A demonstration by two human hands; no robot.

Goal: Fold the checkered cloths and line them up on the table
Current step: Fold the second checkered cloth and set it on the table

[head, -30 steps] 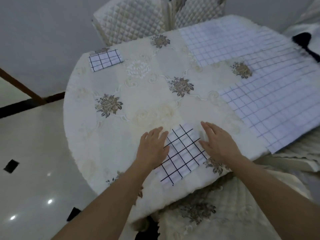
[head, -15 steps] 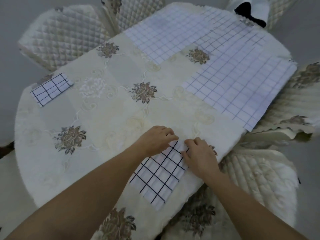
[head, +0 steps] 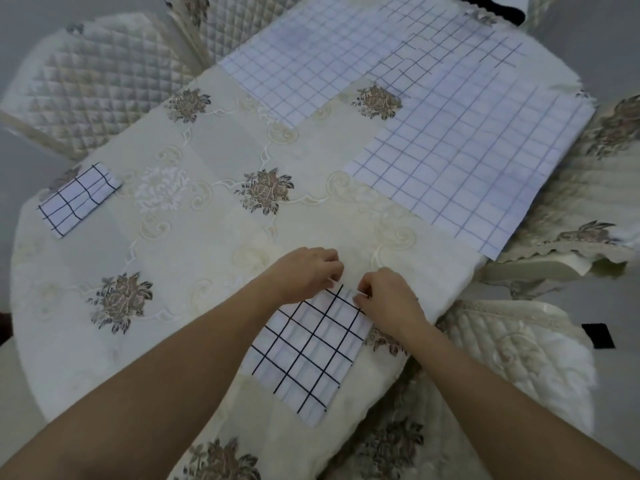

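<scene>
A folded white cloth with black checks point(head: 304, 351) lies at the near edge of the round table point(head: 207, 244). My left hand point(head: 306, 271) and my right hand point(head: 386, 299) pinch its far edge with curled fingers, close together. A second folded checkered cloth point(head: 78, 199) rests flat at the table's far left. Two large checkered cloths lie spread open: one point(head: 460, 147) on the right side, reaching past the table edge, and another point(head: 301, 60) at the back.
The table wears a cream embroidered cover with brown flower motifs point(head: 266, 190). Quilted cream chairs stand around it: at the back left point(head: 93, 84), at the near right point(head: 512, 362) and at the right point(head: 588, 202). A black and white item point(head: 498, 8) sits at the far edge.
The hands, first flat on the folded cloth's sides, have come together at its far edge and now pinch it. The camera has swung left and closer.
</scene>
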